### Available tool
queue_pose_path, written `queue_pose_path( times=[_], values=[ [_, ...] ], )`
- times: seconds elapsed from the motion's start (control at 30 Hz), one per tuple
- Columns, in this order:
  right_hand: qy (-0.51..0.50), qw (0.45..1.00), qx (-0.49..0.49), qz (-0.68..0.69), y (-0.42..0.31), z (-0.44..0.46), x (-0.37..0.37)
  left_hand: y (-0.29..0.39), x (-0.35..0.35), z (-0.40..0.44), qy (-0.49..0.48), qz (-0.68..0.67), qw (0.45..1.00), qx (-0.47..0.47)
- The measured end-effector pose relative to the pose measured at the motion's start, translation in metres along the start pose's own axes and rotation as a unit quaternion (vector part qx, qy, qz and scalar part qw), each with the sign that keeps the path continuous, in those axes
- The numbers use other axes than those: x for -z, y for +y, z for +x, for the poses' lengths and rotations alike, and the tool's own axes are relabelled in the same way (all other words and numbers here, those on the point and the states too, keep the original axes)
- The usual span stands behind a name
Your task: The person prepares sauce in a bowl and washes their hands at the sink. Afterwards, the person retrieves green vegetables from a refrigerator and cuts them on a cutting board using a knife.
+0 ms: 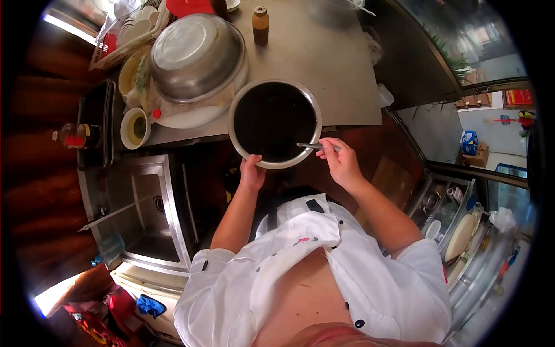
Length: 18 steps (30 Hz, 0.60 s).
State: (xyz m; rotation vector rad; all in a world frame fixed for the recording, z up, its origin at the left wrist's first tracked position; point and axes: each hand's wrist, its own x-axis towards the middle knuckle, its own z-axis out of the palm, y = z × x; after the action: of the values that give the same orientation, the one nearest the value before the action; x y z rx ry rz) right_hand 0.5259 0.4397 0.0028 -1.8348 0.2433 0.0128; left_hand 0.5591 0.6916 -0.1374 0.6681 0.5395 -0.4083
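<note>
A round metal basin (317, 128) full of dark liquid sits at the table's front edge, part of it over the edge. My left hand (252, 172) grips its near rim, the thumb on top and the other fingers mostly hidden below. My right hand (341, 161) is closed around a metal utensil handle (312, 146), which crosses the rim at the right. The utensil's far end reaches over or into the dark liquid, so I cannot tell whether it is a spoon or a ladle.
An upturned metal bowl (196, 52), a bottle of brown sauce (261, 29) and a small cup (135, 128) stand on the table (347, 87). A steel sink (167, 214) is at the left. Shelves with dishes (457, 231) are at the right.
</note>
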Motion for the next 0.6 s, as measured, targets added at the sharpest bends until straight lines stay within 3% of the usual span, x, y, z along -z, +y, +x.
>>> queue_pose_path(
  times=[0.3,0.6],
  values=[
    [0.019,1.000,0.019,0.004,0.006,0.013,-0.004,0.012,-0.013,0.019,-0.005,0.015,1.000,0.004],
    [0.030,0.999,0.029,-0.001,0.008,0.039,-0.015,0.017,-0.015,0.047,-0.014,-0.010,0.997,0.071]
  ],
)
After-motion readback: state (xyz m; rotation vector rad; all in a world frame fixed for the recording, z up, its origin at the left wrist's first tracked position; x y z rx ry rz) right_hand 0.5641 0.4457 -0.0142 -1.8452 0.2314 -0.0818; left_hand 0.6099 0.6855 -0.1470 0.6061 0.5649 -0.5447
